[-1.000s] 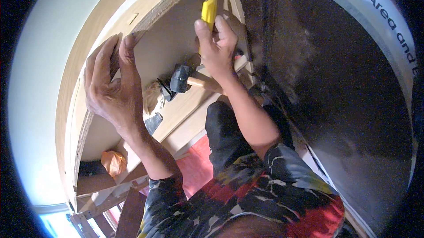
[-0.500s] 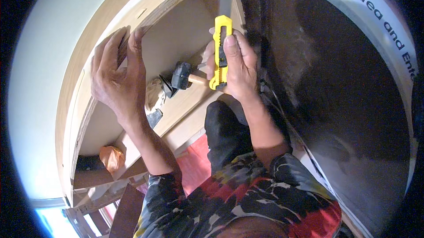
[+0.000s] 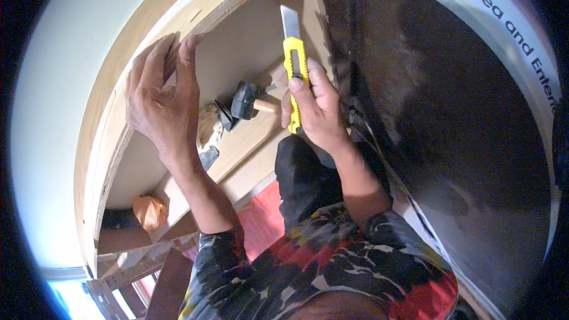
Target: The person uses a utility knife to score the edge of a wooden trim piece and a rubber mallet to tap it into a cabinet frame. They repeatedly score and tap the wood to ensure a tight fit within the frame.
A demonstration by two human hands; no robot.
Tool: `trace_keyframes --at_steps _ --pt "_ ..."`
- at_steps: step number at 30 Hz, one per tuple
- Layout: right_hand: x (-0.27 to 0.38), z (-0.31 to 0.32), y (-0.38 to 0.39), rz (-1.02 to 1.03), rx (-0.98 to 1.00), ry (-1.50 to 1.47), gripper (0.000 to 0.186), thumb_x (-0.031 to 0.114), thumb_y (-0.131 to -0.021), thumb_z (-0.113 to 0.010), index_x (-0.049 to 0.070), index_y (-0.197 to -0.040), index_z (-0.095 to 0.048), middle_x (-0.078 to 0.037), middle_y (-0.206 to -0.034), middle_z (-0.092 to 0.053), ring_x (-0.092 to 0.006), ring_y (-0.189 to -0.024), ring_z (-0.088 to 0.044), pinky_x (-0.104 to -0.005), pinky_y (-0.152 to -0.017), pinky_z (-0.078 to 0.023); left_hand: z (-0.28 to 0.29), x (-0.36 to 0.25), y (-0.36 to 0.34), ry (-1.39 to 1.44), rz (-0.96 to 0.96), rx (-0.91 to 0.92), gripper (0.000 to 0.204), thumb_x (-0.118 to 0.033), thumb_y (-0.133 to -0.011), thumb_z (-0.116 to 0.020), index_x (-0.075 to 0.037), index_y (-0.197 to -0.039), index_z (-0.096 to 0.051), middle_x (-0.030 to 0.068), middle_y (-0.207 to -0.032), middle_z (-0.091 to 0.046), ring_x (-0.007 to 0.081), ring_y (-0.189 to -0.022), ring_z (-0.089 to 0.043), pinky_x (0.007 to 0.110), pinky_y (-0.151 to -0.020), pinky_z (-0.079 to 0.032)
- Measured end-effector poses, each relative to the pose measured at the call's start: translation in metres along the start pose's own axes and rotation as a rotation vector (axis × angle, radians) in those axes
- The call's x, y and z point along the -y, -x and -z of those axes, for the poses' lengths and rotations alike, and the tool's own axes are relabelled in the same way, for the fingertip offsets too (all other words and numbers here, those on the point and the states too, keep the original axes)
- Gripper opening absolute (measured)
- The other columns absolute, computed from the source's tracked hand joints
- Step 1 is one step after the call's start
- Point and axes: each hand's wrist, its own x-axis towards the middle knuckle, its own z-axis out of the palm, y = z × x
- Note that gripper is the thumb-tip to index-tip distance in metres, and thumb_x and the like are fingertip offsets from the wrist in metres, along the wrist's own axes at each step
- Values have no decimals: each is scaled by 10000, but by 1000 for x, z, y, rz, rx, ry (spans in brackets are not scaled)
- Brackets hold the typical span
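In my right hand (image 3: 317, 106) is a yellow utility knife (image 3: 294, 86), my thumb pressed along its body. Its long blade (image 3: 290, 22) is extended and points away from me, up over the cabinet's inside. My left hand (image 3: 163, 91) grips the rim of the curved plywood panel (image 3: 228, 4), thumb on the inner side and fingers over the outer side. Beyond the knife's lower end, a mallet with a black head (image 3: 243, 100) and wooden handle (image 3: 267, 107) lies in the cabinet.
Near the mallet sit a pale crumpled bundle (image 3: 209, 127) and a dark angular piece (image 3: 226, 115). An orange crumpled bag (image 3: 150, 212) rests at the lower left of the cabinet. A dark panel (image 3: 456, 142) stands on my right, and red sheeting (image 3: 261, 219) covers some floor.
My right hand has drawn the utility knife slightly back toward me, and its blade now tilts a little more to the left. My left hand stays almost in place on the panel.
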Motion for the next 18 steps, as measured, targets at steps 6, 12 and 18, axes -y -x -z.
trace_keyframes --at_steps 6,12,18 --pt "-4 -8 26 132 -33 -72 514 102 -1011 -488 21 -1467 -264 -72 -1008 -570 -111 -702 -579 -275 -659 -529 -2 3 1 -23 -55 -18 267 -340 -815 -786 -126 -973 -764 14 -933 -727 179 -857 -693 331 -788 -521" --pt "-4 0 27 134 -119 -111 380 177 -1033 -494 -37 -1342 -437 -60 -1020 -594 -60 -610 -540 -198 -541 -473 2 -1 0 2 -2 11 267 -339 -820 -783 -122 -976 -762 19 -935 -726 176 -853 -699 332 -785 -522" --pt "-9 8 32 110 -106 -5 373 299 -1056 -445 -31 -1201 -542 -36 -751 -589 -59 -533 -512 -220 -474 -421 3 -3 0 -24 -6 28 262 -324 -834 -774 -107 -980 -759 31 -936 -727 173 -853 -706 325 -774 -529"
